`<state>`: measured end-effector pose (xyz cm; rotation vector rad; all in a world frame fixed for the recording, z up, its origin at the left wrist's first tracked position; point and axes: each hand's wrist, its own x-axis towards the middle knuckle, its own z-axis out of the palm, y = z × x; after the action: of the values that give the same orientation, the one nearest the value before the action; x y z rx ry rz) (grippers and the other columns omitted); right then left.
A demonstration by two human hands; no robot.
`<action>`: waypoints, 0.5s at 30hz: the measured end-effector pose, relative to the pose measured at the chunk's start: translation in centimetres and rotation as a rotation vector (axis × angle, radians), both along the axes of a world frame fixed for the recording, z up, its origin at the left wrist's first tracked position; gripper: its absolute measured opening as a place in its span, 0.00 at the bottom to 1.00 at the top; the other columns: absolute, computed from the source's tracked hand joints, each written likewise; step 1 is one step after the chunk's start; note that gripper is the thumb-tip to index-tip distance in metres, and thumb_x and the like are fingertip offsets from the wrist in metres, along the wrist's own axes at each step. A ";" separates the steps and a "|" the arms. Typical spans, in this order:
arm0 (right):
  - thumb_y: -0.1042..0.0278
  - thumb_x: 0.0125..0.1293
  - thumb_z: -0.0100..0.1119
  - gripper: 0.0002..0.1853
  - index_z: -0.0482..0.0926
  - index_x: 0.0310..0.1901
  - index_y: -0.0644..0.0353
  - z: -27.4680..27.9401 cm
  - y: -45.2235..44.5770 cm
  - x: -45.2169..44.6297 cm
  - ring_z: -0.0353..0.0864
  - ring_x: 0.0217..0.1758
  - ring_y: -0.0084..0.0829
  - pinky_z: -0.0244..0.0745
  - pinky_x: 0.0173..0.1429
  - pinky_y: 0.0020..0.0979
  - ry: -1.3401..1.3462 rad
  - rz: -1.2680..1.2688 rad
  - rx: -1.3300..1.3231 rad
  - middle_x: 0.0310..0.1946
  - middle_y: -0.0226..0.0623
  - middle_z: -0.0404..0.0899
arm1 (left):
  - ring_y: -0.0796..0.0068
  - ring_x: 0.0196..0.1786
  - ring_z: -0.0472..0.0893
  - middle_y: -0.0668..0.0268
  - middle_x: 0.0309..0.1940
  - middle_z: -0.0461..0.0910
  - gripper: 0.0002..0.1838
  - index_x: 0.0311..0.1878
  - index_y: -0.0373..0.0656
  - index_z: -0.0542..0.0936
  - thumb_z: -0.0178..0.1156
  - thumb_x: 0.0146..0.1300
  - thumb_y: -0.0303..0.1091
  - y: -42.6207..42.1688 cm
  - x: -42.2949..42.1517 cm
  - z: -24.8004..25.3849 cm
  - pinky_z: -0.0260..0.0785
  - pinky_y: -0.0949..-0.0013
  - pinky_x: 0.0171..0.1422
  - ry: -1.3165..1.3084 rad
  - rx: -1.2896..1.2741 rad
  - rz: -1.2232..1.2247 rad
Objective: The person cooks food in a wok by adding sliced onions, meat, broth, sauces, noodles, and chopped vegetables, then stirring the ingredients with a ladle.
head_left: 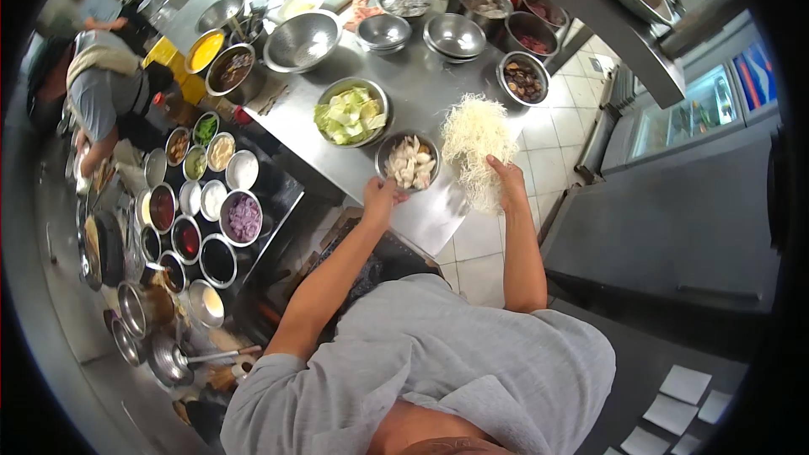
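Observation:
My left hand (381, 200) is closed on the near rim of a small metal bowl (383, 170) at the front of the steel table. Pale, whitish cut pieces (411, 162) fill that bowl; their kind is unclear. Over the table's right front edge is a large tangle of thin, pale noodles (477, 139), with my right hand (508, 184) gripping its right side. Some of those fingers are hidden by the strands. Just behind the left-hand bowl stands a metal bowl of chopped pale-green leaves (350, 115).
A bowl of dark brown pieces (522, 78) stands beyond the noodles. Stacked empty bowls (455, 37) and a perforated bowl (303, 40) sit farther back. To the left, a counter carries several sauce pots and chopped red onion (243, 217). Another person (109, 76) works at far left.

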<state>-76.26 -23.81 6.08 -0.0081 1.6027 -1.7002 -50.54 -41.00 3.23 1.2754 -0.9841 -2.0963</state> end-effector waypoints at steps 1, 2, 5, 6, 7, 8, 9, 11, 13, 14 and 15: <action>0.62 0.63 0.76 0.32 0.76 0.63 0.72 -0.9 -0.9 0.4 0.85 0.55 0.38 0.80 0.60 0.38 -0.008 0.010 -0.003 0.55 0.48 0.83 | 0.63 0.30 0.85 0.58 0.28 0.77 0.07 0.41 0.32 0.71 0.56 0.69 0.26 0.4 2.1 -0.2 0.85 0.63 0.37 -0.028 -0.016 -0.015; 0.62 0.63 0.76 0.32 0.76 0.63 0.72 -2.0 -1.8 0.5 0.85 0.55 0.38 0.80 0.60 0.38 -0.010 0.049 -0.002 0.55 0.48 0.83 | 0.63 0.30 0.85 0.58 0.28 0.77 0.07 0.41 0.32 0.71 0.56 0.69 0.26 0.7 4.3 -0.4 0.85 0.63 0.37 -0.030 -0.015 0.024; 0.61 0.61 0.77 0.36 0.73 0.67 0.69 0.3 -5.3 3.9 0.77 0.64 0.42 0.70 0.70 0.39 0.367 0.040 0.201 0.62 0.47 0.80 | 0.66 0.31 0.86 0.59 0.30 0.79 0.04 0.40 0.34 0.72 0.56 0.67 0.25 1.6 12.1 -2.4 0.86 0.64 0.38 -0.042 -0.113 0.022; 0.57 0.62 0.75 0.38 0.72 0.68 0.70 -0.3 -5.7 4.4 0.76 0.65 0.44 0.69 0.70 0.40 0.450 0.129 0.316 0.64 0.51 0.77 | 0.66 0.31 0.86 0.59 0.30 0.79 0.04 0.40 0.34 0.72 0.56 0.67 0.25 2.2 14.6 -1.9 0.86 0.64 0.38 -0.052 -0.114 0.108; 0.53 0.63 0.74 0.40 0.71 0.69 0.71 -1.2 -5.9 3.7 0.75 0.67 0.46 0.69 0.71 0.42 0.546 0.225 0.420 0.67 0.55 0.74 | 0.68 0.29 0.85 0.59 0.30 0.79 0.05 0.39 0.33 0.73 0.57 0.67 0.25 2.9 17.1 -0.6 0.85 0.65 0.35 -0.083 -0.107 0.152; 0.42 0.64 0.69 0.44 0.71 0.68 0.74 -5.0 -5.8 3.1 0.74 0.67 0.52 0.68 0.71 0.45 0.813 0.180 0.660 0.67 0.61 0.72 | 0.69 0.28 0.85 0.60 0.30 0.79 0.05 0.38 0.33 0.74 0.58 0.66 0.25 3.7 19.8 0.3 0.84 0.67 0.33 -0.116 -0.098 0.206; 0.32 0.61 0.67 0.52 0.69 0.68 0.78 -6.4 -5.1 2.5 0.74 0.67 0.57 0.68 0.72 0.49 0.907 0.261 0.505 0.66 0.65 0.72 | 0.68 0.29 0.86 0.59 0.31 0.81 0.05 0.38 0.33 0.74 0.59 0.65 0.26 4.6 22.6 0.6 0.84 0.67 0.33 -0.127 -0.124 0.276; 0.20 0.60 0.60 0.63 0.60 0.73 0.80 -7.1 -5.2 2.4 0.73 0.67 0.62 0.72 0.69 0.50 1.007 0.307 0.939 0.64 0.71 0.71 | 0.69 0.29 0.86 0.59 0.30 0.81 0.05 0.37 0.34 0.74 0.59 0.65 0.26 7.1 28.8 1.0 0.83 0.67 0.32 -0.157 -0.170 0.441; 0.14 0.61 0.48 0.66 0.52 0.77 0.76 -6.0 -5.6 4.0 0.75 0.65 0.65 0.79 0.60 0.57 1.486 0.357 1.202 0.68 0.72 0.66 | 0.69 0.29 0.86 0.61 0.27 0.81 0.06 0.34 0.36 0.74 0.60 0.65 0.27 10.4 34.4 5.5 0.82 0.67 0.31 -0.251 -0.201 0.534; 0.14 0.64 0.42 0.64 0.49 0.80 0.71 1.1 -6.5 9.7 0.76 0.64 0.65 0.80 0.57 0.58 1.427 0.457 1.303 0.74 0.72 0.57 | 0.71 0.28 0.85 0.62 0.30 0.81 0.06 0.36 0.39 0.73 0.62 0.65 0.27 12.7 38.1 4.2 0.83 0.68 0.34 -0.274 -0.185 0.606; 0.15 0.66 0.40 0.61 0.49 0.80 0.69 3.0 -6.8 12.8 0.77 0.62 0.65 0.80 0.57 0.57 1.547 0.460 1.149 0.75 0.70 0.54 | 0.71 0.28 0.85 0.63 0.29 0.81 0.07 0.36 0.39 0.73 0.62 0.66 0.27 15.0 41.4 5.4 0.83 0.68 0.33 -0.274 -0.216 0.708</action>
<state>-63.42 -30.65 9.05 -1.2193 3.0375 0.0566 -9.11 -25.96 8.60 1.5342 -0.6917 -1.2714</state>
